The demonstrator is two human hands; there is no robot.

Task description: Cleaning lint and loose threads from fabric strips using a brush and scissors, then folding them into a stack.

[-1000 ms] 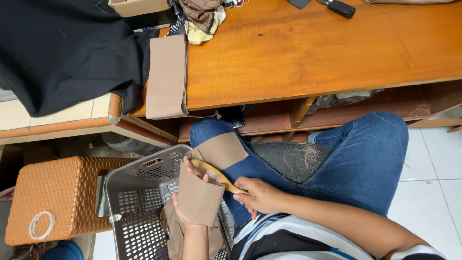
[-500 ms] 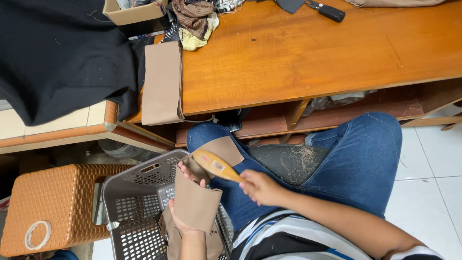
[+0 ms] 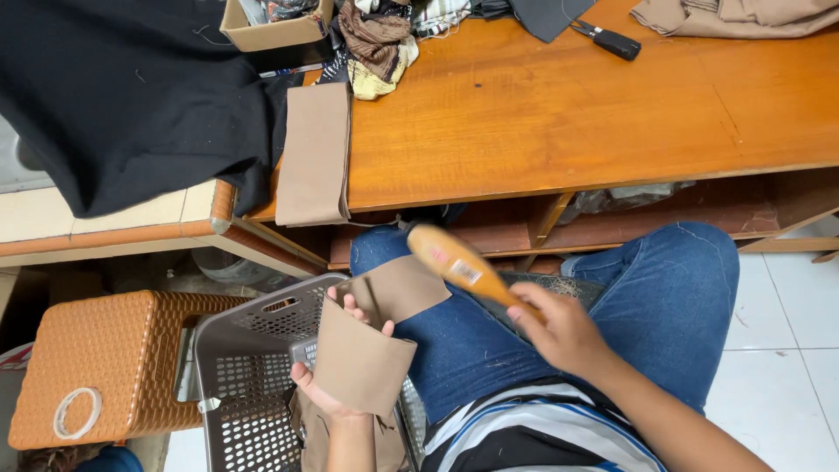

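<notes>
My left hand [image 3: 328,385] holds a folded tan fabric piece [image 3: 363,363] over a grey perforated plastic basket [image 3: 236,358]. My right hand [image 3: 564,332] grips the handle of a wooden brush [image 3: 454,262], raised above my blue-jeaned lap; its far end is blurred. Part of the tan fabric [image 3: 398,288] rests on my left thigh. A stack of folded tan fabric [image 3: 315,153] hangs over the near edge of the wooden table [image 3: 568,114].
A large black cloth [image 3: 131,87] covers the left counter. A cardboard box [image 3: 275,26], fabric scraps [image 3: 376,44] and a black tool [image 3: 612,39] lie on the table. A brown woven stool [image 3: 96,367] with a tape ring stands beside the basket.
My right hand has lifted the brush up and away from the tan fabric, toward the table edge. The left hand keeps its hold on the fabric over the basket.
</notes>
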